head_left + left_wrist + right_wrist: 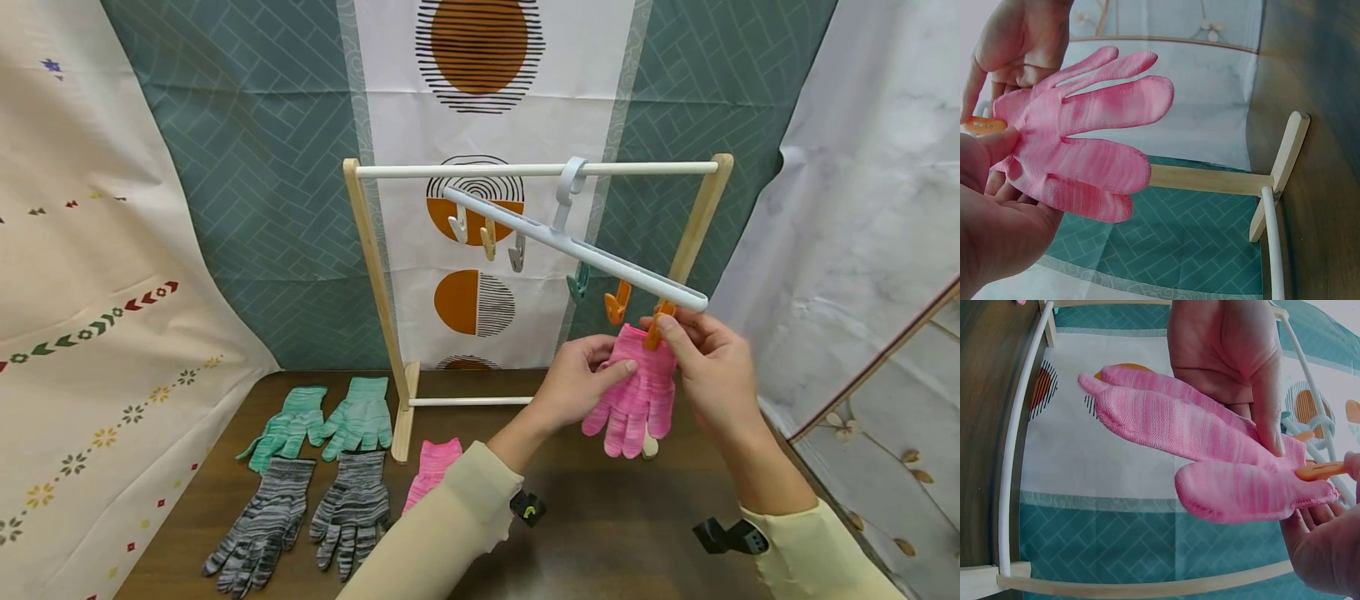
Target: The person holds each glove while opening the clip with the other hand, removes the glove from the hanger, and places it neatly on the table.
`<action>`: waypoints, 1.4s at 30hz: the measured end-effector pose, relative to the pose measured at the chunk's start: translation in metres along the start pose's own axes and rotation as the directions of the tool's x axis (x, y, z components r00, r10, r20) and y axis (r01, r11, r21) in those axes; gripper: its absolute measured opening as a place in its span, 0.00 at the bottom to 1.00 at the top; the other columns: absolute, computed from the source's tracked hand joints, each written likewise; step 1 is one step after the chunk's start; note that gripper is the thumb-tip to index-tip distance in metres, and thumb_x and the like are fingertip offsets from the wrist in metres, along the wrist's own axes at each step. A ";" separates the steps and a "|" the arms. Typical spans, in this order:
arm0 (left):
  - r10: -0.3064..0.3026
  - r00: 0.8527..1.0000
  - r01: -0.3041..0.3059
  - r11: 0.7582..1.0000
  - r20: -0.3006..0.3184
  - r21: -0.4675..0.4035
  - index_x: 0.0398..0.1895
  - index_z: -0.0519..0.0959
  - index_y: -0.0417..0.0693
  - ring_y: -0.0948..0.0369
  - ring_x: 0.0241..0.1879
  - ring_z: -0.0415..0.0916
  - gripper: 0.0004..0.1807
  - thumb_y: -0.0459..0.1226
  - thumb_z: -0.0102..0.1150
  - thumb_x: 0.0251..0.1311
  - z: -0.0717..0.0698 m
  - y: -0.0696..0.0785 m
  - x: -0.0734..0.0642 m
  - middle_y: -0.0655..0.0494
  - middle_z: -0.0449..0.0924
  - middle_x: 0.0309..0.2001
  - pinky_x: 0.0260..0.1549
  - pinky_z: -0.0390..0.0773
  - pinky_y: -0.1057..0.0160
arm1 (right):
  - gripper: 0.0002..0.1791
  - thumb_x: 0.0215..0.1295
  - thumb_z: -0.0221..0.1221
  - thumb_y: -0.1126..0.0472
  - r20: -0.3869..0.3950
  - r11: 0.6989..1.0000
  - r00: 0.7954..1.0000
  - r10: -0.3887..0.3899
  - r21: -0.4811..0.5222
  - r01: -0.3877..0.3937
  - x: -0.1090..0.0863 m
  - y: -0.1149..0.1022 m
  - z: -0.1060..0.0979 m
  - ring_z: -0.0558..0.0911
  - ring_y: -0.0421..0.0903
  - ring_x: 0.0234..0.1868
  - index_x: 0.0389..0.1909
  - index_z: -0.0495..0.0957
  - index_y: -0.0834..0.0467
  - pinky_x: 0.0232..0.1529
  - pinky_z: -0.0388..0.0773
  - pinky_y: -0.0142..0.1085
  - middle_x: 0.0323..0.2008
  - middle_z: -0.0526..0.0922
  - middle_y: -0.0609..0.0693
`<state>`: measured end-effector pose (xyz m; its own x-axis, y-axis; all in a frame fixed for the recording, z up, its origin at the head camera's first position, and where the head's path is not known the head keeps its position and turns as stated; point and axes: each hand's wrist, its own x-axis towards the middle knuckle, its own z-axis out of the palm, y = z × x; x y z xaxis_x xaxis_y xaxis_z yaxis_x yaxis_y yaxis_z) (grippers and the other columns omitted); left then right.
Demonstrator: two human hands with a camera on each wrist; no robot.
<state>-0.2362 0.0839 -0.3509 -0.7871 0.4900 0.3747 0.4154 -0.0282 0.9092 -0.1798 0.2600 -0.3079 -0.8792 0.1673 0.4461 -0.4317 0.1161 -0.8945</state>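
Note:
A pink knit glove (633, 396) hangs fingers down below the right end of a white clip hanger (577, 247). My left hand (573, 379) pinches it near the cuff, thumb in front. With thumb and fingers, my right hand (708, 367) grips the orange clip (660, 325) at the hanger's end. In the right wrist view that clip (1321, 470) lies over the cuff edge; whether it bites the fabric is hard to tell. Both hands flank the glove (1104, 134) in the left wrist view. A second pink glove (433, 467) lies on the table, partly behind my left sleeve.
The hanger hooks over the white rail (480, 171) of a wooden rack (378, 275). Several other clips, such as a green one (578, 282) and another orange one (617, 302), dangle from it. Green gloves (360, 417) and grey gloves (266, 517) lie on the brown table (600, 533).

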 end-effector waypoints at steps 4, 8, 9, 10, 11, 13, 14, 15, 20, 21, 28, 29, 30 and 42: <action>-0.032 0.999 0.032 0.999 0.000 -0.020 0.57 0.83 0.39 0.67 0.33 0.85 0.14 0.38 0.65 0.75 0.000 0.001 -0.002 0.60 0.90 0.39 0.34 0.85 0.66 | 0.22 0.78 0.64 0.55 -0.011 1.000 1.000 -0.004 0.006 0.004 0.000 -0.001 0.000 0.86 0.44 0.53 0.64 0.80 0.65 0.48 0.84 0.28 0.47 0.91 0.50; -0.042 0.999 0.042 0.999 -0.008 -0.024 0.55 0.83 0.39 0.68 0.32 0.85 0.13 0.39 0.64 0.76 -0.002 0.002 -0.003 0.59 0.89 0.38 0.33 0.85 0.66 | 0.23 0.78 0.64 0.55 -0.032 1.000 0.999 -0.006 -0.009 0.005 -0.001 -0.002 0.000 0.87 0.43 0.53 0.65 0.80 0.65 0.48 0.84 0.29 0.47 0.91 0.49; -0.040 0.999 0.040 0.999 -0.009 -0.022 0.55 0.83 0.38 0.68 0.33 0.85 0.14 0.39 0.64 0.76 -0.002 0.003 -0.004 0.58 0.90 0.38 0.33 0.85 0.67 | 0.23 0.78 0.64 0.55 -0.037 1.000 0.999 -0.005 -0.017 0.004 -0.001 -0.002 0.000 0.87 0.43 0.54 0.65 0.80 0.65 0.48 0.83 0.29 0.47 0.91 0.49; -0.042 0.999 0.042 0.999 -0.012 -0.022 0.54 0.83 0.38 0.68 0.33 0.85 0.13 0.39 0.64 0.76 -0.002 0.003 -0.004 0.58 0.89 0.38 0.33 0.85 0.67 | 0.23 0.77 0.64 0.55 -0.042 1.000 0.999 -0.004 -0.028 0.002 -0.001 -0.002 0.000 0.87 0.43 0.54 0.65 0.80 0.65 0.48 0.83 0.28 0.47 0.91 0.49; -0.044 0.999 0.044 0.999 -0.014 -0.024 0.54 0.84 0.38 0.68 0.33 0.85 0.13 0.38 0.64 0.75 -0.002 0.003 -0.004 0.58 0.89 0.39 0.34 0.85 0.67 | 0.23 0.77 0.64 0.54 -0.045 0.999 0.999 -0.002 -0.042 0.000 -0.001 -0.001 0.000 0.86 0.43 0.54 0.65 0.81 0.64 0.48 0.83 0.28 0.47 0.91 0.49; -0.047 0.999 0.047 0.999 -0.016 -0.026 0.53 0.84 0.38 0.68 0.32 0.85 0.13 0.38 0.65 0.75 -0.003 0.004 -0.005 0.58 0.89 0.38 0.33 0.85 0.66 | 0.23 0.77 0.64 0.54 -0.051 0.998 0.999 -0.001 -0.068 -0.003 -0.001 -0.001 0.000 0.86 0.43 0.54 0.65 0.81 0.63 0.48 0.83 0.28 0.48 0.91 0.49; -0.051 0.999 0.051 0.998 -0.018 -0.025 0.53 0.84 0.38 0.68 0.32 0.85 0.12 0.38 0.65 0.75 -0.003 0.004 -0.005 0.58 0.89 0.38 0.33 0.85 0.66 | 0.23 0.77 0.64 0.54 -0.054 0.997 0.999 -0.001 -0.076 -0.003 -0.001 -0.001 0.000 0.86 0.44 0.55 0.65 0.81 0.63 0.48 0.83 0.28 0.48 0.91 0.49; -0.055 0.998 0.055 0.998 -0.019 -0.025 0.52 0.84 0.39 0.67 0.32 0.85 0.12 0.38 0.65 0.75 -0.003 0.004 -0.006 0.58 0.89 0.37 0.33 0.86 0.66 | 0.23 0.77 0.64 0.54 -0.056 0.997 0.998 -0.002 -0.082 -0.002 -0.001 0.000 -0.001 0.86 0.44 0.55 0.65 0.81 0.63 0.47 0.83 0.28 0.48 0.91 0.49; -0.075 0.997 0.075 0.997 -0.021 -0.023 0.52 0.84 0.40 0.65 0.30 0.85 0.11 0.38 0.66 0.74 -0.004 0.003 -0.007 0.59 0.89 0.36 0.32 0.86 0.64 | 0.22 0.77 0.64 0.55 -0.062 0.997 0.998 -0.017 -0.072 0.013 -0.001 0.001 0.000 0.86 0.46 0.55 0.65 0.82 0.63 0.47 0.84 0.28 0.48 0.91 0.50; -0.079 0.997 0.079 0.997 -0.022 -0.022 0.52 0.84 0.41 0.65 0.30 0.86 0.11 0.38 0.66 0.74 -0.004 0.002 -0.008 0.59 0.89 0.37 0.32 0.87 0.64 | 0.22 0.77 0.64 0.55 -0.064 0.997 0.998 -0.020 -0.069 0.015 -0.001 0.001 0.000 0.86 0.45 0.55 0.65 0.82 0.63 0.47 0.84 0.28 0.48 0.91 0.49; -0.092 0.995 0.092 0.996 -0.030 -0.009 0.51 0.85 0.41 0.65 0.30 0.85 0.11 0.38 0.66 0.74 -0.005 0.001 -0.009 0.59 0.89 0.37 0.32 0.86 0.65 | 0.21 0.77 0.64 0.56 -0.075 0.999 0.997 -0.023 -0.046 0.020 0.000 0.002 0.000 0.86 0.42 0.55 0.65 0.83 0.62 0.51 0.81 0.28 0.49 0.91 0.50; -0.092 0.995 0.092 0.996 -0.029 -0.010 0.51 0.84 0.41 0.65 0.30 0.85 0.11 0.38 0.66 0.73 -0.006 0.000 -0.010 0.59 0.90 0.37 0.32 0.86 0.65 | 0.21 0.77 0.64 0.56 -0.076 0.999 0.997 -0.023 -0.044 0.020 0.000 0.002 0.000 0.86 0.42 0.55 0.65 0.83 0.62 0.52 0.81 0.27 0.49 0.91 0.50; -0.091 0.995 0.091 0.996 -0.028 -0.010 0.51 0.84 0.41 0.65 0.30 0.85 0.11 0.38 0.66 0.74 -0.006 0.000 -0.010 0.59 0.90 0.37 0.33 0.86 0.65 | 0.21 0.77 0.64 0.56 -0.076 0.999 0.997 -0.023 -0.039 0.020 0.000 0.003 0.000 0.86 0.42 0.55 0.65 0.83 0.62 0.53 0.80 0.27 0.49 0.91 0.51; -0.102 0.994 0.102 0.995 -0.037 0.010 0.50 0.85 0.41 0.66 0.30 0.84 0.10 0.38 0.67 0.73 -0.011 -0.007 -0.013 0.59 0.89 0.36 0.32 0.85 0.66 | 0.19 0.77 0.64 0.60 -0.083 0.995 0.994 -0.074 0.060 0.079 0.004 0.004 0.001 0.91 0.44 0.47 0.62 0.83 0.67 0.52 0.82 0.30 0.47 0.91 0.54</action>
<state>-0.2334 0.0682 -0.3598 -0.8418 0.4573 0.2866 0.3370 0.0308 0.9410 -0.1849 0.2599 -0.3097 -0.8253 0.2387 0.5118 -0.5110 0.0702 -0.8567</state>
